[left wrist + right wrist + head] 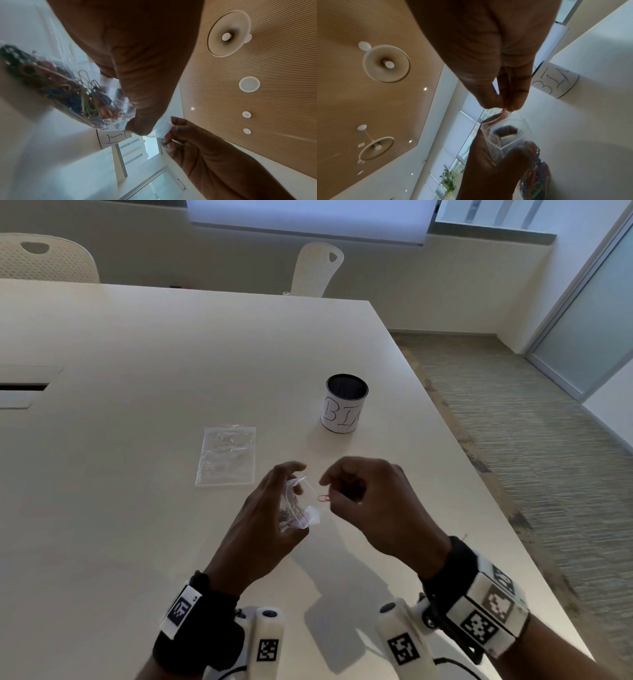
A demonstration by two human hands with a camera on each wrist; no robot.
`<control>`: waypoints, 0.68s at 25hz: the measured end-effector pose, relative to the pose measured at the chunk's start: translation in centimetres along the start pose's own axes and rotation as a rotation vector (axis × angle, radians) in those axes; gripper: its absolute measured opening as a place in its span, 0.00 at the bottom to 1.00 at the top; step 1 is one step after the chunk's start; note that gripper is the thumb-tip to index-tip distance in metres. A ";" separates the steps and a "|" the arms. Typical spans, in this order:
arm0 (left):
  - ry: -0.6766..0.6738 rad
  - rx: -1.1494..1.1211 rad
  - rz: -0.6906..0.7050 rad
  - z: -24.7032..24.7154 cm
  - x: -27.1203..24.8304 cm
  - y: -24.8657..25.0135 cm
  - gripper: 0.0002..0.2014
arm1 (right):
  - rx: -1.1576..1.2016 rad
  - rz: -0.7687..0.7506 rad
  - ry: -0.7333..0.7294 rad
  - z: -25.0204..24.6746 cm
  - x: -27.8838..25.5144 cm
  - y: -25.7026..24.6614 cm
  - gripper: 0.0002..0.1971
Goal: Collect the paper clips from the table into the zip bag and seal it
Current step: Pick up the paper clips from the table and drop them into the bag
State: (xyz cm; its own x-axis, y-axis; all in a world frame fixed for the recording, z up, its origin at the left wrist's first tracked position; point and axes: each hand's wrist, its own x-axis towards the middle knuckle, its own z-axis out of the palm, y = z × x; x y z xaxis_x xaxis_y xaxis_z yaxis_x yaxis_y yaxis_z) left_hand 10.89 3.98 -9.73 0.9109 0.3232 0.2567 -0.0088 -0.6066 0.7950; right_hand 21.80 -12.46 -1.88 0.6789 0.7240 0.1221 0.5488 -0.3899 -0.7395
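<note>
Spare clear bag (226, 455): flat on tabletop (137, 371). Left hand (263, 518): fingers curled round open zip bag (297, 508) of paper clips (68, 92), above tabletop. Right hand (370, 505): fingers pinch pink paper clip (323, 498) at bag mouth. Labelled cup (344, 404): upright beyond.

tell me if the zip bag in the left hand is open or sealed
Open. In the right wrist view the zip bag shows a gaping mouth, held by the left hand, while the right hand pinches a pink paper clip beside it.
</note>
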 end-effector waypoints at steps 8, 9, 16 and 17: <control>0.018 -0.006 0.005 -0.2 0.2 -0.5 0.37 | -0.168 -0.128 -0.161 0.9 -0.6 -0.5 0.13; 0.023 0.001 0.003 -0.2 0.2 -0.6 0.38 | -0.244 -0.102 -0.233 1.0 -1.0 -0.4 0.16; 0.038 0.002 0.009 -0.3 0.2 -0.4 0.37 | -0.082 -0.043 -0.212 2.0 -0.6 -0.1 0.04; 0.044 -0.003 0.013 -0.4 0.2 -0.2 0.37 | -0.072 -0.052 -0.202 1.8 -0.4 -0.1 0.03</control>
State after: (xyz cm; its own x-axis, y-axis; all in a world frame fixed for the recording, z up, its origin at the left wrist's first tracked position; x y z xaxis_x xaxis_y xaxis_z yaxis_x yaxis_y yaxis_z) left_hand 10.93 4.44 -9.65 0.8916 0.3473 0.2907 -0.0216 -0.6086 0.7932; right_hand 20.60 -11.67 -3.09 0.5413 0.8406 0.0189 0.6189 -0.3831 -0.6857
